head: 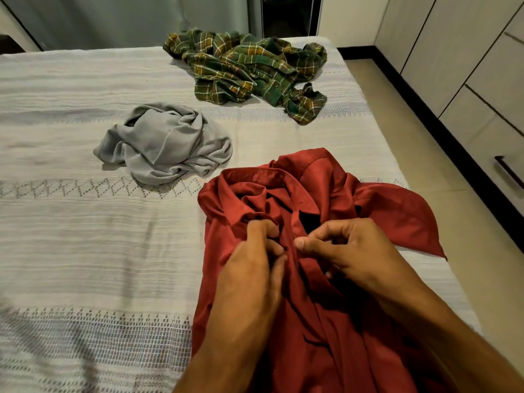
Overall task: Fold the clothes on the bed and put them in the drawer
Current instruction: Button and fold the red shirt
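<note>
A red collared shirt [320, 194] lies front up at the near right of the bed [85, 251], collar pointing away from me. My left hand [255, 262] pinches the left edge of its front opening just below the collar. My right hand [346, 248] pinches the right edge beside it, thumb and fingers curled on the cloth. A crumpled grey garment [167, 143] lies in a heap to the left, beyond the red shirt. A green and yellow plaid shirt [249, 69] lies rumpled at the far side of the bed.
The bed has a pale woven cover with patterned bands. Right of it runs a strip of tiled floor [425, 154], then a wall of cream cabinet fronts with a drawer handle [507, 171]. A dark doorway [289, 15] lies beyond the bed.
</note>
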`<state>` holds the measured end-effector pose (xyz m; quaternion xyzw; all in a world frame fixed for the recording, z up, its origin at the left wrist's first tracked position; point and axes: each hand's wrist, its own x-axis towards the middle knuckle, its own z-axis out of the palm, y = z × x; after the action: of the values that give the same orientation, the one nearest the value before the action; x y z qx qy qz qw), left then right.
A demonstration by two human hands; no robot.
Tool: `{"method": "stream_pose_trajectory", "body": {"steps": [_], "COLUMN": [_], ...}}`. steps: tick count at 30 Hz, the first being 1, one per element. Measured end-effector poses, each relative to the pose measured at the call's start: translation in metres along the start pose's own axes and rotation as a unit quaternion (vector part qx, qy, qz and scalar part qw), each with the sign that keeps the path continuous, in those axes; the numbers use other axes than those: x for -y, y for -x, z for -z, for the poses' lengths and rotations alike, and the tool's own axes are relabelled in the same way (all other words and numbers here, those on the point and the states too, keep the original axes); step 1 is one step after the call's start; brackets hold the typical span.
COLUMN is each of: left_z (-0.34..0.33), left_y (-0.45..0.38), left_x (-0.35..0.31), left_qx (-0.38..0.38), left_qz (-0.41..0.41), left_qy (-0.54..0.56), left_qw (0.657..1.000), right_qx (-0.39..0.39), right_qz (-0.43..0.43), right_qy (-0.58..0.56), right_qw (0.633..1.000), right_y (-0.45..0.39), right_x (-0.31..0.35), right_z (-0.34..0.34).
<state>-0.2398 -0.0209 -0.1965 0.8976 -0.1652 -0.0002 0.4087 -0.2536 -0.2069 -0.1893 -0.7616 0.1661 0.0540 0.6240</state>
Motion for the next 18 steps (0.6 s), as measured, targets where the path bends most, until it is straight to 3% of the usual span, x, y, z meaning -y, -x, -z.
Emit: {"method": "stream_pose_trajectory", "body": {"steps": [3, 8, 14, 18], "left_z": [-0.013, -0.011, -0.004, 0.004], "left_y": [0.006, 0.004, -0.003, -0.008], "left_x": [0.003, 0.012, 0.021, 0.019], "left_qx": [0.069, 0.028, 0.103, 0.085], "left_qz": [0.017, 0.046, 0.045, 0.08], "left_qy": [-0.05, -0.067, -0.201, -0.214], "left_qw": [0.996, 0.996, 0.973, 0.97], "right_qx": [0.063, 0.022, 0.001, 0.0], "right_qz": [-0.068, -0.107, -0.086, -0.053], "right_qy": [-0.012, -0.019, -0.062, -0.046], "right_qw": [0.996, 0.994, 0.994, 0.998], "right_y": [0.002, 0.0, -0.004, -0.003], "right_x": [0.002, -0.007, -0.012, -0.016], "right_z": [0.0, -0.007, -0.017, -0.023]}}
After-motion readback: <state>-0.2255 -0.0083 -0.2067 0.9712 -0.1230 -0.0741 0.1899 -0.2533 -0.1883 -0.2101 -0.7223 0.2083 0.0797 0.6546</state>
